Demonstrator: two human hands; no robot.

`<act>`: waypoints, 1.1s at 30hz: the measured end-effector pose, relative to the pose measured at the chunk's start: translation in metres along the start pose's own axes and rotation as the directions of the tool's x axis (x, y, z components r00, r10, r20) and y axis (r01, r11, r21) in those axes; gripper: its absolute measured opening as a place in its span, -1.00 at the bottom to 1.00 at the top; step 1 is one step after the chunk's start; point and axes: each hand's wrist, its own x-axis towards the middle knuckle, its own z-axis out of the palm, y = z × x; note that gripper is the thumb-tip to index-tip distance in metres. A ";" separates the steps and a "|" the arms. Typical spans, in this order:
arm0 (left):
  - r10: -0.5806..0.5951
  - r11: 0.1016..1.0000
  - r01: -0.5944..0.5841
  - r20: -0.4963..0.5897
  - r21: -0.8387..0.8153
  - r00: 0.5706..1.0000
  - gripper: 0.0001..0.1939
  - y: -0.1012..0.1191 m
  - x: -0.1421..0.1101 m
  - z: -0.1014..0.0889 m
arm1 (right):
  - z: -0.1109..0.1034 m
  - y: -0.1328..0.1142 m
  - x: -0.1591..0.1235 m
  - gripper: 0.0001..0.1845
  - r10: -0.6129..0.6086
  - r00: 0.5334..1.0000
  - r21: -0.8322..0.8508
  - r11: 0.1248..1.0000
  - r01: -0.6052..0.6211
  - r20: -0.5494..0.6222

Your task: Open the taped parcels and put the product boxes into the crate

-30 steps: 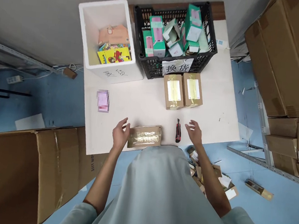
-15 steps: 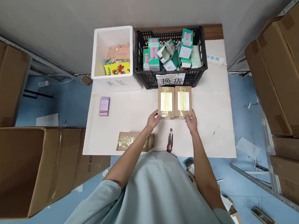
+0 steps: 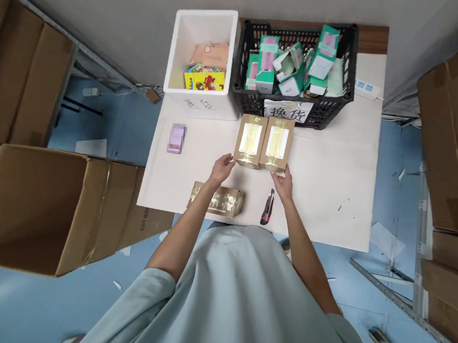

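Note:
Two small cardboard boxes stand side by side in front of me, each with a white label and yellowish tape. My left hand (image 3: 221,168) has its fingers curled at the near left corner of the left cardboard box (image 3: 251,140). At the near right corner of the right cardboard box (image 3: 277,142), my right hand (image 3: 283,184) grips with thumb and fingers. Whether the boxes rest on the table or are slightly raised, I cannot tell. A red and black utility knife (image 3: 267,207) lies near the table edge. Another taped cardboard box (image 3: 226,201) lies partly behind my left forearm.
Behind the boxes, a black crate (image 3: 321,113) holds several green and pink cartons. Beside it stands a white foam box (image 3: 203,106) with a yellow booklet. A blurred purple item (image 3: 177,139) lies on the white table (image 3: 326,176). A large open carton (image 3: 98,207) stands at left.
The two boxes, with both hands at their near corners, have shifted left relative to the black crate. My view has also shifted. The knife and the other taped box remain by the table edge.

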 end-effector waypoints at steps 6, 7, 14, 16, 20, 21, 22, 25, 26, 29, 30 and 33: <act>0.080 0.983 -0.050 -0.163 0.176 0.983 -0.46 -0.056 -0.063 -0.076 | 0.028 0.038 -0.086 0.14 0.325 0.943 -0.226 0.916 -0.332 -0.072; 0.042 0.986 -0.013 -0.173 0.166 0.984 -0.44 -0.066 -0.072 -0.088 | 0.032 0.039 -0.098 0.10 0.342 0.938 -0.267 0.900 -0.344 -0.054; -0.080 0.997 0.080 -0.016 0.019 0.997 -0.34 -0.114 -0.108 -0.139 | 0.051 0.025 -0.131 -0.15 0.429 0.901 -0.358 0.834 -0.420 -0.060; -0.048 0.999 0.047 0.050 0.022 0.998 -0.35 -0.123 -0.111 -0.146 | 0.052 0.018 -0.131 -0.37 0.430 0.900 -0.358 0.831 -0.425 -0.070; 0.037 0.999 -0.041 0.135 0.031 0.990 -0.40 -0.135 -0.111 -0.154 | 0.050 -0.003 -0.143 -0.76 0.339 0.938 -0.292 0.892 -0.346 -0.077; 0.054 0.998 -0.059 0.149 0.029 0.987 -0.39 -0.136 -0.110 -0.155 | 0.049 -0.010 -0.148 -0.75 0.309 0.947 -0.264 0.910 -0.321 -0.088; 0.073 0.997 -0.077 0.163 0.023 0.984 -0.38 -0.137 -0.109 -0.156 | 0.048 -0.018 -0.154 -0.74 0.278 0.956 -0.237 0.926 -0.294 -0.099; 0.146 0.989 -0.149 0.217 0.000 0.965 -0.39 -0.139 -0.105 -0.162 | 0.045 -0.047 -0.174 -0.70 0.213 0.972 -0.189 0.955 -0.228 -0.096; 0.173 0.984 -0.176 0.242 -0.007 0.955 -0.42 -0.140 -0.103 -0.164 | 0.045 -0.058 -0.180 -0.68 0.211 0.974 -0.178 0.959 -0.222 -0.078; 0.228 0.973 -0.231 0.327 -0.030 0.917 -0.52 -0.144 -0.094 -0.171 | 0.048 -0.095 -0.195 -0.51 0.210 0.978 -0.184 0.961 -0.205 0.010; 0.234 0.971 -0.235 0.357 -0.040 0.904 -0.53 -0.145 -0.090 -0.173 | 0.050 -0.108 -0.199 -0.45 0.192 0.980 -0.217 0.960 -0.177 0.048; 0.227 0.973 -0.223 0.430 -0.061 0.874 -0.53 -0.151 -0.081 -0.176 | 0.059 -0.149 -0.207 -0.38 0.089 0.976 -0.405 0.914 -0.001 0.198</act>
